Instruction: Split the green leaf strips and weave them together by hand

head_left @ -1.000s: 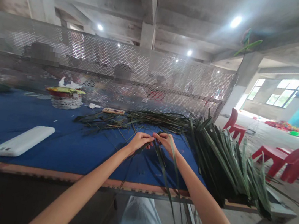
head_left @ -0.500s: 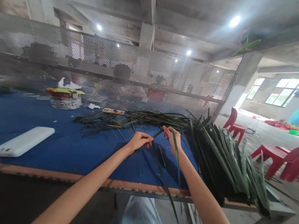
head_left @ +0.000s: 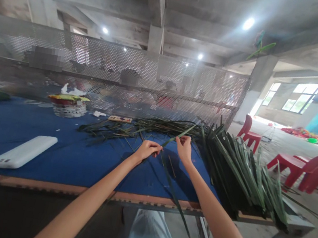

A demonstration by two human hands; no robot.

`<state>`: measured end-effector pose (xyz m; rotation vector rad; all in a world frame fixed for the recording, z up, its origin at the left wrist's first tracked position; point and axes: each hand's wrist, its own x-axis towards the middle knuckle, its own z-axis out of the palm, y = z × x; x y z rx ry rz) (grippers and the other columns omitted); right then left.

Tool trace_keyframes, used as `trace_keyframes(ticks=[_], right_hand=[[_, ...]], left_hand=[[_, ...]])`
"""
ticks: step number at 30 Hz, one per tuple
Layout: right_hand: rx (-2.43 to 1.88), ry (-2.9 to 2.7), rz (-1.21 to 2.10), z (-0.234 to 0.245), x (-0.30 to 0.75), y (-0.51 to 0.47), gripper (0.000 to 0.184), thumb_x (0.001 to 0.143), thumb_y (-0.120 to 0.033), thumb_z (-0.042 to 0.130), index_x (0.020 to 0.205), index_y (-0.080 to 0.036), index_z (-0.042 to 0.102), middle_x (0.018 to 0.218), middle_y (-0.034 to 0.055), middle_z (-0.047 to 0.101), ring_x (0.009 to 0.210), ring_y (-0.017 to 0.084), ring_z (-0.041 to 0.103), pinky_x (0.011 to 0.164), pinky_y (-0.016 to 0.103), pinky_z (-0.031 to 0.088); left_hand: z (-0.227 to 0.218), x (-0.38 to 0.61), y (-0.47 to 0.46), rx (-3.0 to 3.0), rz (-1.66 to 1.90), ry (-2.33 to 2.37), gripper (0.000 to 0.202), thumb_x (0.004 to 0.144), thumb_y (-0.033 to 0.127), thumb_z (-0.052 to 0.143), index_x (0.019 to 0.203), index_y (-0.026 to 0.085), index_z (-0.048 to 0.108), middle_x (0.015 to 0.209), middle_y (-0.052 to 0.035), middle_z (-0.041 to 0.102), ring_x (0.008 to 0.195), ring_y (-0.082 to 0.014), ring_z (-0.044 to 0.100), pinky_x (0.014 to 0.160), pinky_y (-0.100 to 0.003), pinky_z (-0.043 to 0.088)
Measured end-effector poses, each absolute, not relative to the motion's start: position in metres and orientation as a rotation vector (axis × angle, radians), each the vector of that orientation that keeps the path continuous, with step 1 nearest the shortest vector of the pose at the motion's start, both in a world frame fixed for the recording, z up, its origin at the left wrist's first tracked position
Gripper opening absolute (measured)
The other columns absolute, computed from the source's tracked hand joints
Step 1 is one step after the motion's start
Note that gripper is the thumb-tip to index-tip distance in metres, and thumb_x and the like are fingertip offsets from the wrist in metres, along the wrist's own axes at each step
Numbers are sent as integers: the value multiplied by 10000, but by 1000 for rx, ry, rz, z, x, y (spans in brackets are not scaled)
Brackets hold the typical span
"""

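Observation:
My left hand (head_left: 150, 149) pinches a long green leaf strip (head_left: 174, 197) above the blue tabletop. One length of this strip trails from the fingers down over the table's front edge. Another length rises to the right and ends in a free tip (head_left: 189, 130) beyond my right hand (head_left: 184, 147). My right hand's thumb and fingers are closed on the strip a short way from the left one. A thin brown sliver (head_left: 172, 167) lies on the cloth below. Right of my hands is a thick stack of broad green leaves (head_left: 239, 170).
Thin leaf strips (head_left: 114, 129) lie scattered behind my hands, near a perforated metal screen (head_left: 184, 82). A white power bank (head_left: 25, 151) with a cable and a woven basket (head_left: 70, 107) stand left. Red chairs (head_left: 313, 166) are on the floor to the right.
The length of leaf that hung down over my right wrist now points up and away past the right fingers. My right hand has turned slightly; the left stays nearly still.

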<state>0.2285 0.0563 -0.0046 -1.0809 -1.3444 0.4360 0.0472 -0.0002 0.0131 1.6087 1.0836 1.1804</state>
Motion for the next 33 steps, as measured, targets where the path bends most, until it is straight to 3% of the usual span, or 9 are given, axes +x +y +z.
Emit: trace_keyframes(ticks=[4, 7, 9, 16, 20, 22, 26, 30, 33], right_hand=[[-1074, -1673, -75, -3, 229, 47, 383, 771, -174, 494, 1149, -156, 547, 1176, 149, 570, 1118, 271, 498, 953, 437, 381], [-1018, -1874, -181, -2, 231, 46, 274, 791, -145, 488, 1007, -201, 645, 1261, 112, 549, 1249, 281, 394, 1011, 455, 330], [-1005, -1901, -201, -1, 232, 48, 190, 828, -185, 502, 903, -206, 675, 1184, 102, 608, 1263, 287, 383, 1021, 464, 317], [-946, -1947, -83, 1, 227, 45, 303, 944, -269, 350, 926, -198, 644, 877, 93, 669, 895, 226, 582, 802, 335, 434], [-837, -1876, 264, 1, 217, 39, 262, 932, -290, 350, 1056, -204, 565, 763, 36, 648, 697, 174, 580, 692, 290, 438], [-734, -1788, 513, 3, 212, 37, 228, 916, -335, 389, 1030, -206, 540, 717, 13, 643, 608, 149, 553, 634, 272, 437], [-640, -1668, 852, 9, 208, 34, 241, 812, -429, 550, 883, -199, 571, 721, 20, 654, 601, 141, 557, 568, 261, 444], [-629, -1586, 950, 10, 207, 33, 286, 722, -441, 647, 876, -200, 636, 709, 1, 622, 638, 138, 576, 574, 256, 464], [-606, -1447, 1090, 9, 204, 31, 336, 647, -422, 728, 878, -212, 604, 683, -25, 611, 622, 126, 585, 592, 250, 477]], left_hand=[[12, 46, 1, 1556, 1207, 1061, 217, 662, 343, 711, 653, 126, 699, 523, -5, 596, 446, -91, 498, 493, -227, 393], [10, 46, 2, 1538, 1227, 1036, 229, 653, 354, 716, 656, 125, 701, 524, -6, 594, 447, -92, 496, 492, -228, 388], [10, 45, 3, 1520, 1260, 1029, 235, 642, 360, 720, 657, 126, 703, 523, -6, 591, 447, -94, 496, 486, -228, 383], [10, 41, 7, 1351, 1519, 1072, 286, 599, 407, 736, 570, 135, 652, 508, -10, 578, 446, -101, 491, 469, -235, 368], [10, 42, 7, 1364, 1479, 1074, 293, 591, 414, 744, 608, 132, 667, 512, -6, 581, 445, -102, 493, 479, -238, 380], [10, 44, 5, 1399, 1454, 1074, 294, 599, 414, 740, 585, 132, 659, 513, -8, 581, 447, -101, 495, 482, -236, 383], [9, 47, 4, 1462, 1411, 1059, 287, 616, 404, 743, 589, 132, 657, 526, -11, 600, 452, -100, 503, 493, -234, 396], [7, 49, 4, 1509, 1360, 1024, 283, 616, 401, 752, 626, 131, 667, 527, -7, 608, 442, -102, 510, 489, -235, 405], [6, 49, 4, 1521, 1362, 1017, 296, 613, 412, 750, 609, 131, 655, 520, -6, 606, 430, -101, 510, 474, -231, 402]])
